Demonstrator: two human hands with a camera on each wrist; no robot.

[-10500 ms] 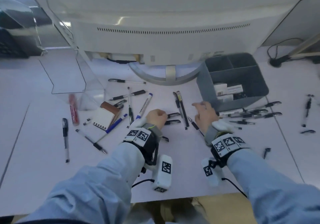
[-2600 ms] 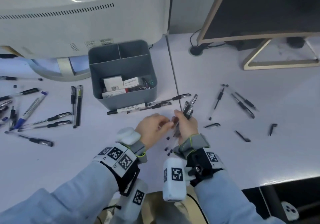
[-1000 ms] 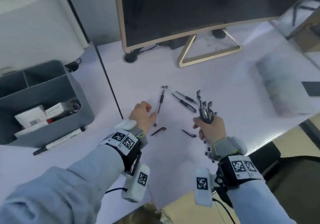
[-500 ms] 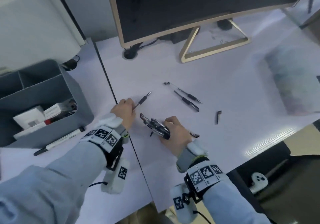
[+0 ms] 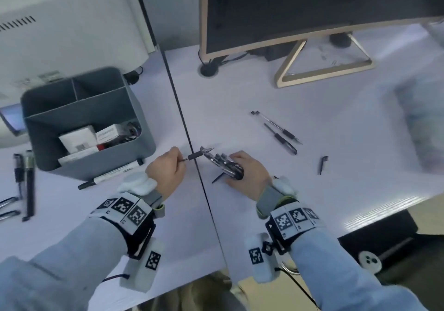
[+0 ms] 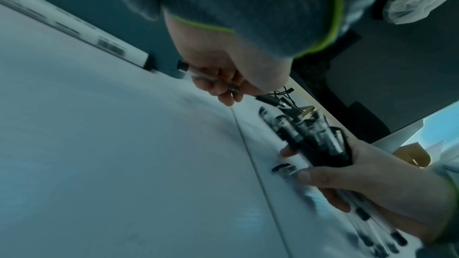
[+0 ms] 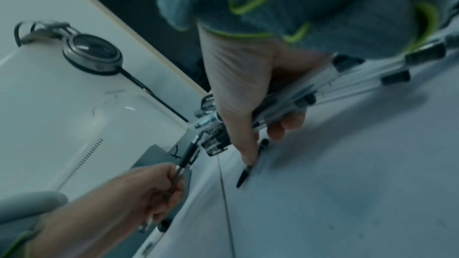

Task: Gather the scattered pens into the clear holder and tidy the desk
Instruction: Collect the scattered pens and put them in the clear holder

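Observation:
My left hand (image 5: 176, 164) grips a single black-grip pen (image 5: 197, 154), its tip pointing right and meeting the bundle. My right hand (image 5: 240, 164) holds that bundle of several pens (image 5: 225, 165) low over the white desk. In the right wrist view my right hand (image 7: 250, 125) wraps the bundle (image 7: 293, 101) while its forefinger touches a loose black cap (image 7: 248, 170) on the desk. The left wrist view shows my left hand (image 6: 218, 83) curled round its pen, with the bundle (image 6: 313, 140) beyond. Two more pens (image 5: 280, 139) and a cap (image 5: 323, 165) lie to the right. The clear holder is out of view.
A grey organiser (image 5: 84, 123) with small boxes stands at the left, a white marker (image 5: 110, 174) lying in front of it. More pens (image 5: 28, 183) lie at the far left. A monitor on a gold stand (image 5: 324, 70) is behind. The desk's front edge (image 5: 360, 217) is close on the right.
My left hand has picked a pen off the desk and brought its tip to the bundle. My right hand has lowered the bundle from upright to flat over a loose cap.

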